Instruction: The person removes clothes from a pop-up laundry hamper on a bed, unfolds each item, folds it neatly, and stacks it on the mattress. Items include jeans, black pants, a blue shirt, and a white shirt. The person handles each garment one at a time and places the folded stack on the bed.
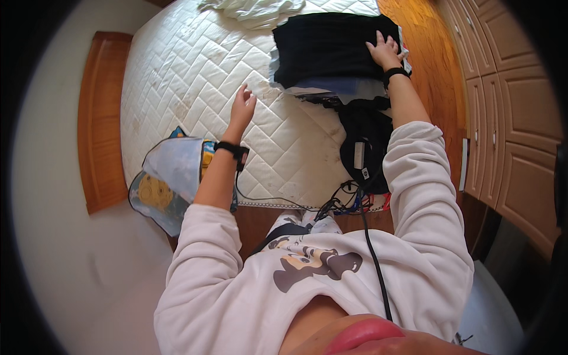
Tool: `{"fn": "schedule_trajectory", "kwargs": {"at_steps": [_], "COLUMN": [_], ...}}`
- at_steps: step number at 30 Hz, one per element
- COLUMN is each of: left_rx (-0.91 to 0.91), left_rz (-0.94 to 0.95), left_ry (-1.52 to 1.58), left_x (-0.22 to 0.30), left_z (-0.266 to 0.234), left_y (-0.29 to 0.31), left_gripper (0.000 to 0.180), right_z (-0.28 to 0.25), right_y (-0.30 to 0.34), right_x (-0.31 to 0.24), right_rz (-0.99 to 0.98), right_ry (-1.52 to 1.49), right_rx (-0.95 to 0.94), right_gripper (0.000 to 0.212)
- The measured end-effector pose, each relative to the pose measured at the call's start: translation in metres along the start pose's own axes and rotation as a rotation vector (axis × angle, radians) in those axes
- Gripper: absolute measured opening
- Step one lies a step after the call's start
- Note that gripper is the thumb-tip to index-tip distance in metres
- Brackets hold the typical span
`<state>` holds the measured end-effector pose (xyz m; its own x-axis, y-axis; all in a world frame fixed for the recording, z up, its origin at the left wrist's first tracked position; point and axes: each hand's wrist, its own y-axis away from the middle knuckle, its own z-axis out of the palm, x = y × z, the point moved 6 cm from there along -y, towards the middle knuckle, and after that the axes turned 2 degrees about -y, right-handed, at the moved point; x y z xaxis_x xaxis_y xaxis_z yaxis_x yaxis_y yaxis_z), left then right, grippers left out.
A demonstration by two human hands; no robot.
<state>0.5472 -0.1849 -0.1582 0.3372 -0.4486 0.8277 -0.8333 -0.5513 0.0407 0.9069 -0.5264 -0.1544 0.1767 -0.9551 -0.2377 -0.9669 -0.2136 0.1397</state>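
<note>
My right hand [386,51] lies with spread fingers on the right end of a folded black garment [331,50]. That garment tops a stack of folded clothes, with a blue-grey fabric edge [340,86] and white edges showing beneath it. Over the white quilted mattress [284,148], my left hand [242,109] is held out with nothing in it, its fingers loosely apart. It is left of the stack and not touching it. Just nearer than the stack, a black backpack-like item [364,142] with straps and a pale label lies on the mattress.
A crumpled whitish cloth [254,10] lies at the mattress's far edge. At the left is a translucent bag with a colourful print [168,171]. Black cables [346,198] run along the near edge. Wooden cabinets [509,112] line the right side; a wooden headboard [102,124] stands left.
</note>
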Motion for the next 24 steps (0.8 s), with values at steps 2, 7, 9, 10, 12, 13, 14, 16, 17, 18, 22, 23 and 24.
{"fn": "schedule_trajectory", "kwargs": {"at_steps": [2, 7, 9, 10, 12, 13, 14, 16, 17, 18, 22, 23, 24], "left_rx": [-0.035, 0.067, 0.132, 0.170, 0.207, 0.191, 0.154, 0.200, 0.239, 0.258, 0.548, 0.611, 0.416], "left_rz": [-0.094, -0.187, -0.260, -0.301, -0.319, -0.353, -0.452, -0.515, -0.599, -0.649, -0.660, -0.673, -0.685], "left_ry": [0.111, 0.345, 0.269, 0.190, 0.067, 0.011, 0.177, 0.275, 0.247, 0.251, 0.254, 0.209, -0.105], "left_x": [-0.009, -0.018, -0.028, -0.032, -0.034, -0.036, -0.044, -0.055, -0.067, -0.083, -0.196, -0.233, -0.267], "left_z": [-0.039, -0.136, -0.167, -0.188, -0.214, -0.224, -0.231, -0.253, -0.271, -0.290, -0.377, -0.389, -0.397], "left_y": [0.047, 0.157, 0.197, 0.222, 0.272, 0.291, 0.310, 0.327, 0.336, 0.336, 0.297, 0.286, 0.272], "left_gripper": [0.047, 0.029, 0.027, 0.026, 0.024, 0.026, 0.026, 0.024, 0.025, 0.025, 0.026, 0.023, 0.022], "right_z": [-0.003, -0.026, -0.041, -0.047, -0.051, -0.046, -0.042, -0.028, -0.013, -0.002, 0.016, 0.013, 0.014], "right_y": [0.004, 0.031, 0.056, 0.080, 0.126, 0.141, 0.165, 0.201, 0.217, 0.235, 0.307, 0.323, 0.347], "right_x": [-0.004, -0.009, -0.013, -0.006, 0.005, 0.019, 0.034, 0.074, 0.102, 0.128, 0.204, 0.212, 0.220], "right_rz": [-0.004, -0.104, -0.320, -0.403, -0.610, -0.628, -0.650, -0.513, -0.315, -0.228, 0.100, 0.154, 0.254], "right_ry": [-0.026, 0.008, -0.107, -0.237, -0.265, -0.467, -0.469, -0.397, -0.394, -0.381, -0.313, -0.350, -0.414], "right_rx": [-0.007, 0.202, 0.369, 0.479, 0.593, 0.495, 0.508, 0.551, 0.497, 0.416, 0.293, 0.262, 0.214], "right_gripper": [0.068, 0.071, 0.065, 0.063, 0.058, 0.057, 0.057, 0.058, 0.057, 0.054, 0.053, 0.053, 0.052]}}
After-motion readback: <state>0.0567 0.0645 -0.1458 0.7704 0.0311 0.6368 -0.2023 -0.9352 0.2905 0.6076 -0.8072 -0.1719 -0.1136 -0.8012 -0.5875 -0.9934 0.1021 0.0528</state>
